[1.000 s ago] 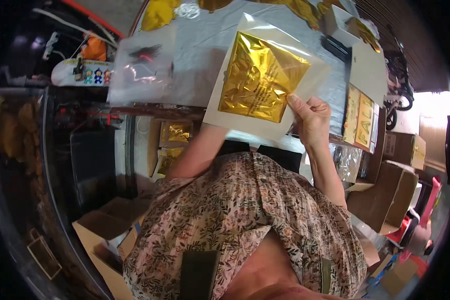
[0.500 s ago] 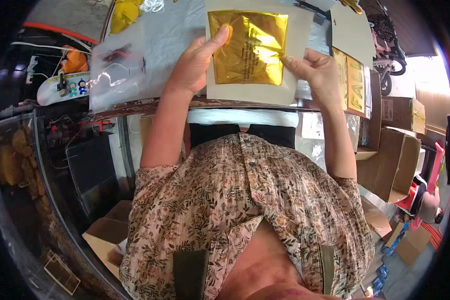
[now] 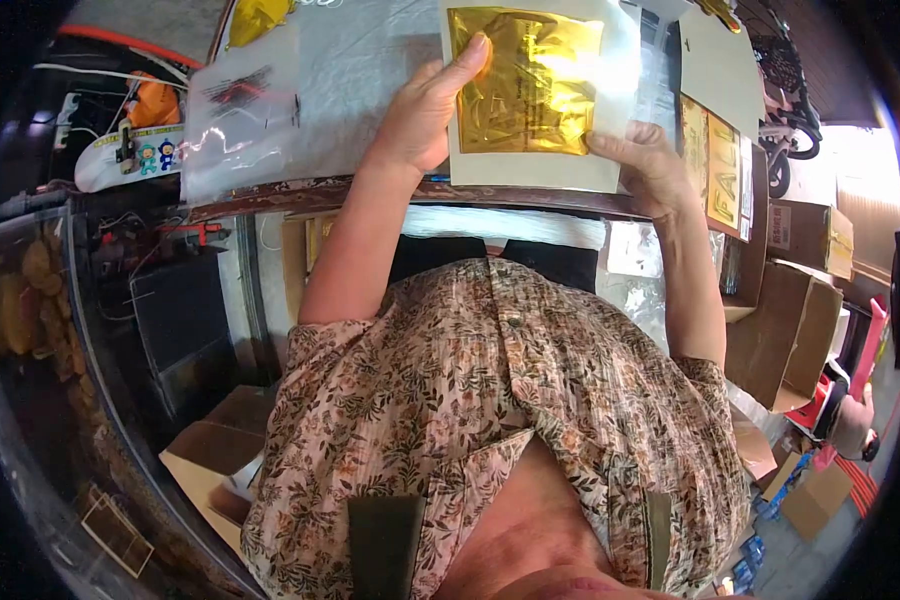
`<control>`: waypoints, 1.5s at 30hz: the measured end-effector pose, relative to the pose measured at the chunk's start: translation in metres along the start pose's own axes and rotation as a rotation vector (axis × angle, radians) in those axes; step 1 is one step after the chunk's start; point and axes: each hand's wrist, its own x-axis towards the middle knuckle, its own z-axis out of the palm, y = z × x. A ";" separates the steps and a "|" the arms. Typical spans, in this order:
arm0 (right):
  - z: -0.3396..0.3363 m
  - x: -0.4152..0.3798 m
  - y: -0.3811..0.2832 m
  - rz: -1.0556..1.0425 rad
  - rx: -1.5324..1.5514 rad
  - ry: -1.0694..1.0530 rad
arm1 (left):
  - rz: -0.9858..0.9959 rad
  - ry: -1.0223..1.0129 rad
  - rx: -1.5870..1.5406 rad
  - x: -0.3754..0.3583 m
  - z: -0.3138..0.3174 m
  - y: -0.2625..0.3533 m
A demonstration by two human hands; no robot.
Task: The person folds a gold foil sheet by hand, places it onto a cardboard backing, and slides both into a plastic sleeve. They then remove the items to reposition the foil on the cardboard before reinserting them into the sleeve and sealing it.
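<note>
A shiny gold foil packet [image 3: 525, 85] with faint dark printing lies against a cream-white card [image 3: 540, 172], which sticks out around it. My left hand [image 3: 422, 118] grips both at their left edge, its thumb pressed on the foil and its fingers behind the card. At the lower right corner of the packet, my right hand [image 3: 650, 168] pinches with the thumb on the foil. Its other fingers are curled, partly behind the card.
Clear plastic sheeting [image 3: 360, 70] covers the table beneath. More gold foil [image 3: 258, 18] lies at the far left. A box marked FALL [image 3: 722, 175] stands at the right, with cardboard boxes [image 3: 785, 330] beyond. An orange item [image 3: 153, 100] is at the left.
Both hands have shifted right, carrying the gold packet and card with them. The packet also sits slightly higher in view. My right thumb has slid down to the packet's lower corner.
</note>
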 end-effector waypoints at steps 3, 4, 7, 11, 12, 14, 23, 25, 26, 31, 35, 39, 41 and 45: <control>0.000 0.002 0.004 0.016 0.045 -0.018 | -0.025 -0.019 -0.021 -0.005 0.006 0.004; 0.000 0.003 0.007 0.028 0.044 -0.009 | -0.023 -0.019 -0.021 -0.007 0.006 0.005; -0.002 0.005 0.010 -0.005 -0.049 -0.022 | -0.025 -0.024 0.019 -0.010 0.011 0.008; 0.009 0.000 0.008 -0.001 -0.002 0.004 | 0.016 -0.012 0.075 -0.016 0.012 0.006; 0.011 0.000 0.007 -0.012 -0.001 0.008 | 0.059 -0.028 0.114 -0.019 0.013 0.005; 0.013 -0.001 0.009 -0.034 -0.026 0.006 | 0.076 -0.049 0.128 -0.022 0.012 0.004; 0.027 -0.001 0.009 -0.033 -0.194 0.043 | 0.056 0.157 0.120 -0.036 0.011 0.004; 0.040 -0.004 0.008 -0.050 -0.241 0.042 | 0.015 0.175 0.130 -0.043 -0.004 0.006; 0.045 0.000 0.013 -0.072 -0.203 0.013 | -0.004 0.224 0.132 -0.045 -0.016 0.006; 0.010 0.008 0.008 -0.323 -0.325 -0.068 | 0.009 0.344 0.257 -0.045 -0.056 0.029; -0.025 0.031 -0.015 -0.615 -0.927 0.473 | 0.005 0.315 0.214 -0.039 -0.060 0.040; -0.077 0.091 -0.025 -0.875 -1.370 0.587 | 0.047 0.272 0.189 -0.041 -0.055 0.036; -0.093 0.110 -0.029 -0.832 -1.533 0.533 | 0.070 0.234 0.151 -0.042 -0.054 0.033; -0.113 0.139 -0.022 -0.865 -1.640 0.573 | 0.058 0.194 -0.008 -0.043 -0.058 0.027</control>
